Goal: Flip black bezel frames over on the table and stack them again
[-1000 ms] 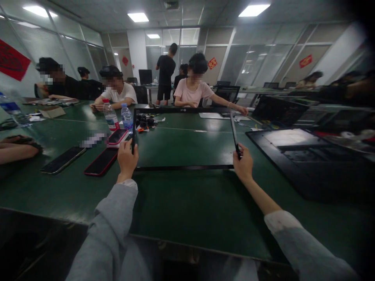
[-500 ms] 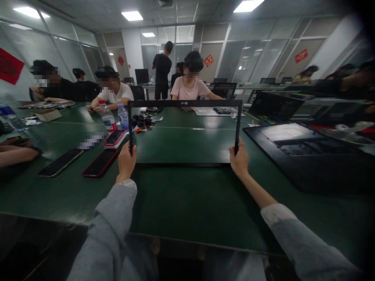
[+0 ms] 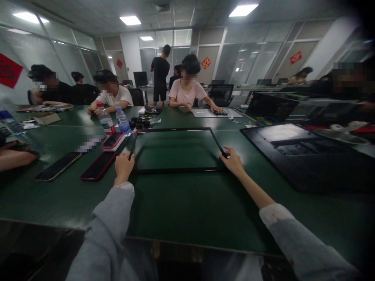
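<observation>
A thin black rectangular screen bezel (image 3: 175, 170) lies nearly flat on the green table (image 3: 187, 207) in front of me. My left hand (image 3: 123, 166) is closed on its left side bar near the front corner. My right hand (image 3: 233, 160) pinches its right side bar, also near the front. The far edge of the bezel reaches toward the middle of the table. Through the frame I see bare green table.
Three phones (image 3: 98, 165) lie left of the bezel, with two water bottles (image 3: 122, 121) and black small parts (image 3: 140, 123) behind. A dark opened monitor back (image 3: 295, 152) lies at right. Another person's arm (image 3: 14, 158) rests at far left. Several people sit across the table.
The bezel stood upright half a second ago; both hands have tipped it away and lowered it until it lies almost flat on the table.
</observation>
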Demonstrator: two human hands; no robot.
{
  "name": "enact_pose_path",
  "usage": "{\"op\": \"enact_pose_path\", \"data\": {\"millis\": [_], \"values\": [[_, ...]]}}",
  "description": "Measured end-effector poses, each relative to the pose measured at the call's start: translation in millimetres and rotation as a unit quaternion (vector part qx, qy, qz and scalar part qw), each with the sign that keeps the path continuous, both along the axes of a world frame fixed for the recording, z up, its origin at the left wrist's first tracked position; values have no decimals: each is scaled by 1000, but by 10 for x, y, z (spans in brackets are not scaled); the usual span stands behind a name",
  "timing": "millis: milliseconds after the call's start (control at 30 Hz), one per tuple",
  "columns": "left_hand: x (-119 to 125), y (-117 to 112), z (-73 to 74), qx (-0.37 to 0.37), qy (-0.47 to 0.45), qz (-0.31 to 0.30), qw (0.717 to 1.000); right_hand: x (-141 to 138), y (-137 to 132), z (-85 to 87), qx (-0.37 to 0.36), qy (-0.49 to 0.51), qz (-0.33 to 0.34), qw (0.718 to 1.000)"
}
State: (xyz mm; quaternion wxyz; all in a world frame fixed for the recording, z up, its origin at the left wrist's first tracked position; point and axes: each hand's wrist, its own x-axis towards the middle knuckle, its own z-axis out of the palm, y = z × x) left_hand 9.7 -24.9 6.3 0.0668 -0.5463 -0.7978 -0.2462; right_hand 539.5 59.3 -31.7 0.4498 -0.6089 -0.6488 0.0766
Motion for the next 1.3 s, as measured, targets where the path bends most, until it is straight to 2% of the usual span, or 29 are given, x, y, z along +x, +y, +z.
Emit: {"op": "enact_pose_path", "data": {"millis": [300, 567, 867, 1067, 1300], "values": [[-62, 43, -85, -9, -15, 14, 1000, 68, 95, -78, -53, 62, 53, 995], [-87, 78, -129, -25, -6, 20, 999, 70, 133, -189, -50, 14, 86, 995], [-14, -7, -33, -55, 15, 15, 998, 35, 130, -181, -42, -114, 42, 992], [18, -51, 53, -78, 26, 24, 996, 44, 136, -193, -10, -203, -30, 979], [40, -64, 70, -76, 45, 19, 996, 38, 136, -162, -26, -227, -14, 973]]}}
